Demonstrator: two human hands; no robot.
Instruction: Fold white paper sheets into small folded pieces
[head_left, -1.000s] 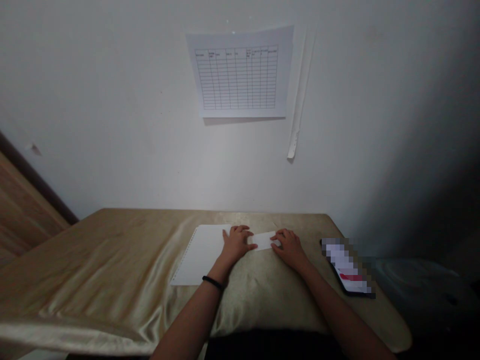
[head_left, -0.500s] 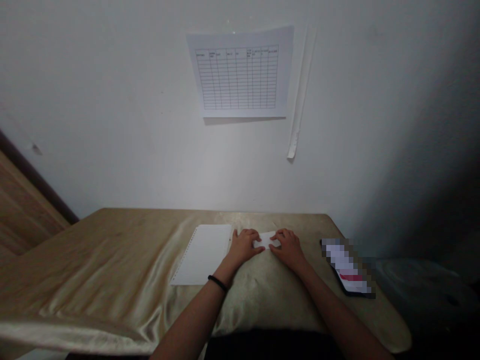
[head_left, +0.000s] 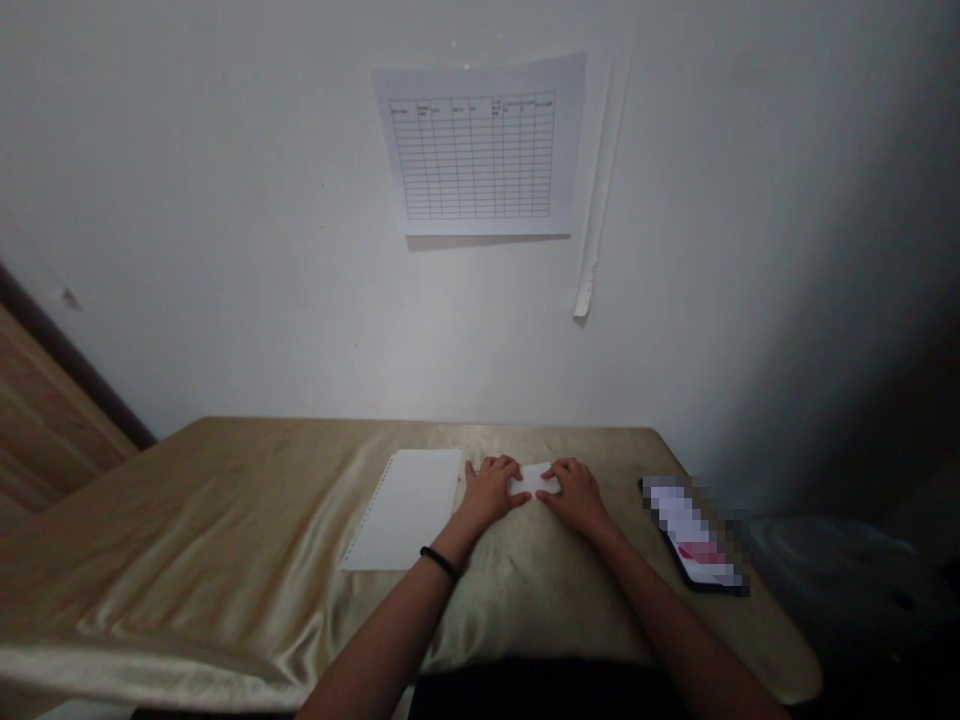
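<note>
A small white piece of paper (head_left: 533,480), apparently folded, lies at the middle of the cloth-covered table. My left hand (head_left: 491,490) grips its left side between thumb and fingers; a black band circles that wrist. On the right side of the paper, my right hand (head_left: 574,492) holds it the same way, thumb near and fingers far. The edges under both hands are hidden. Left of my left hand lie loose-leaf sheets (head_left: 405,510) with punched holes along their left edge.
A phone (head_left: 694,540) with a blurred screen rests by the table's right edge. The satiny gold tablecloth (head_left: 225,540) has folds at the left. A printed table sheet (head_left: 480,150) and a hanging paper strip (head_left: 596,210) are on the wall behind.
Almost nothing differs. The fingers of both hands have shifted slightly on the small paper, which stays in place.
</note>
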